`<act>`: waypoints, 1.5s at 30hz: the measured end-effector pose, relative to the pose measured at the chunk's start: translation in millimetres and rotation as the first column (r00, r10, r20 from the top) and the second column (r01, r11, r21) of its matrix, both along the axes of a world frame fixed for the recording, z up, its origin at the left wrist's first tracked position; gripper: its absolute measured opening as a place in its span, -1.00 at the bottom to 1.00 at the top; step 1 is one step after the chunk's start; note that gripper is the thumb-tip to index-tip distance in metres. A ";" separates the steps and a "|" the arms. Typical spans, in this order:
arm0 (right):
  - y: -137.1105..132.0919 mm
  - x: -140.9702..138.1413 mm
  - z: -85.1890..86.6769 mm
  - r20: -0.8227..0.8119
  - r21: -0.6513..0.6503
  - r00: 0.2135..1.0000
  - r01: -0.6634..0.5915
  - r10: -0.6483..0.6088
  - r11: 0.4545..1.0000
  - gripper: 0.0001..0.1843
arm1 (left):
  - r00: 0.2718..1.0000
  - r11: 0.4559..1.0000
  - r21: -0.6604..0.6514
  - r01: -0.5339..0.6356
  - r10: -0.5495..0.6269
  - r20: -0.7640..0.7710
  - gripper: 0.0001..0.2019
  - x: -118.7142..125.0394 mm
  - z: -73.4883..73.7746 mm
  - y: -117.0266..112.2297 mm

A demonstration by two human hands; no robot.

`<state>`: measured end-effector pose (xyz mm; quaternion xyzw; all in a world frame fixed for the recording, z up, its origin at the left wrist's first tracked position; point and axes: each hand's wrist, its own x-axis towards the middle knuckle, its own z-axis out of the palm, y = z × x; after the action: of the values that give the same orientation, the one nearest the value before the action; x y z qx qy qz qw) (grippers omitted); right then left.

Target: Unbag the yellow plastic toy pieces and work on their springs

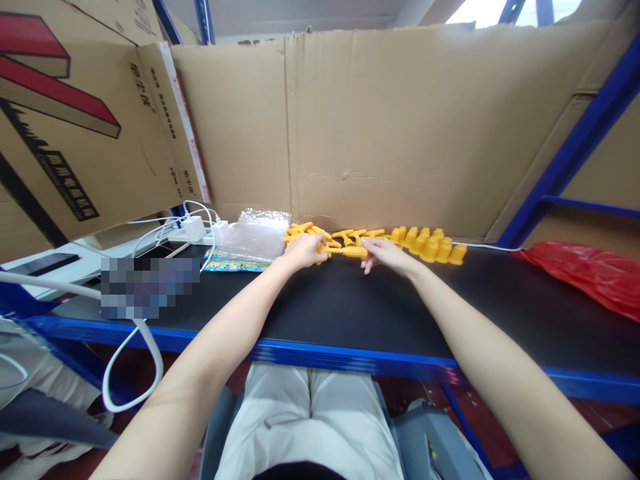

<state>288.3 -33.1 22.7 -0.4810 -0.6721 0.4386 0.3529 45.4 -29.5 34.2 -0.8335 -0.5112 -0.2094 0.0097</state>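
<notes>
Both hands are together over the black shelf top, with a long yellow plastic piece (354, 253) stretched between them. My left hand (306, 251) is closed on its left end, and my right hand (385, 256) pinches the right end between thumb and fingers. The exact kind of piece cannot be made out. Just behind the hands lie several yellow branched plastic parts (357, 235), partly hidden by my left hand. To the right of my right hand stand several yellow cup-shaped plastic parts (429, 244) in close rows.
Clear plastic bags (257, 237) lie on a colourful packet (235, 262) to the left. Farther left are white chargers (194, 229) with tangled cables and a phone (163, 252). A red plastic bag (585, 273) lies at the right. A cardboard wall (400, 133) closes off the back.
</notes>
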 end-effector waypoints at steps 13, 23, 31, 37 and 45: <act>-5.4 4.1 6.4 -0.029 -0.051 0.999 -0.042 0.040 0.998 -0.57 | 0.998 0.999 0.022 0.034 -0.035 0.057 -0.66 -1.0 1.0 0.7; -7.1 2.8 9.6 -0.022 -0.159 1.000 -0.010 0.006 0.987 -0.53 | 0.998 1.000 0.023 0.001 -0.003 0.068 -0.68 -1.7 0.3 1.1; -4.7 5.8 7.6 -0.077 -0.037 0.996 -0.048 0.045 0.998 -0.73 | 0.999 0.999 0.045 0.010 -0.012 0.044 -0.68 -1.2 2.8 -1.8; -4.0 -2.6 5.4 -0.029 -0.093 1.000 0.004 -0.006 0.996 -0.41 | 0.999 0.998 0.064 0.008 -0.011 0.037 -0.68 0.2 2.5 -2.9; -7.1 1.6 9.3 0.030 -0.159 1.000 -0.004 0.009 0.987 -0.43 | 0.999 0.999 0.041 -0.024 0.023 0.037 -0.70 0.2 3.4 -2.9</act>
<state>289.9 -40.1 32.1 -0.5121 -0.6418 0.4846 0.3015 45.7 -32.4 37.5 -0.8231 -0.5166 -0.2352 0.0200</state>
